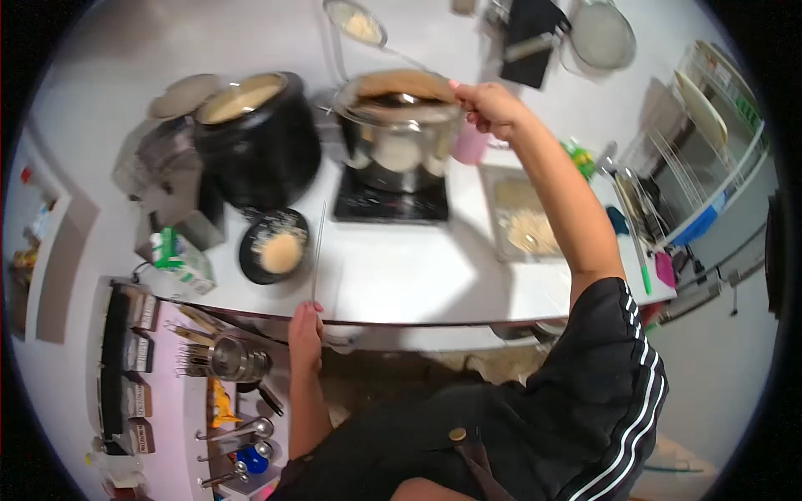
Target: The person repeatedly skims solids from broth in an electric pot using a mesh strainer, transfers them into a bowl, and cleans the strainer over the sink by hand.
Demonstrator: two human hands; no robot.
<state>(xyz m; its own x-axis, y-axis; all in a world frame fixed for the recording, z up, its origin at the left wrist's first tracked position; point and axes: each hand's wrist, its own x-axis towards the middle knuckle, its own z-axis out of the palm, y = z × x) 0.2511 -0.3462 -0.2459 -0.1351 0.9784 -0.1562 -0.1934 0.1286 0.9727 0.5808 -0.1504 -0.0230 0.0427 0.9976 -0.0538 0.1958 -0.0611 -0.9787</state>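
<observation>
My right hand (493, 110) is closed at the far right rim of a steel pot (401, 150). It appears to grip the thin handle of a strainer (355, 23), which reaches up and left over the pot with pale food in its bowl. The pot stands on a black cooktop (391, 206); something brown, blurred, shows across its top. At the table's front edge, my left hand (306, 332) is closed around the lower end of a long thin stick (318, 246) pointing away from me. Left of the stick lies a black plate (251, 250) with a pale round mound and scattered bits.
A large black pot (263, 159) stands at the back left, near a green-and-white carton (180, 260). Right of the cooktop are a pink cup (470, 148) and a metal tray (493, 196) holding pale food. A wire rack (668, 163) borders the right side.
</observation>
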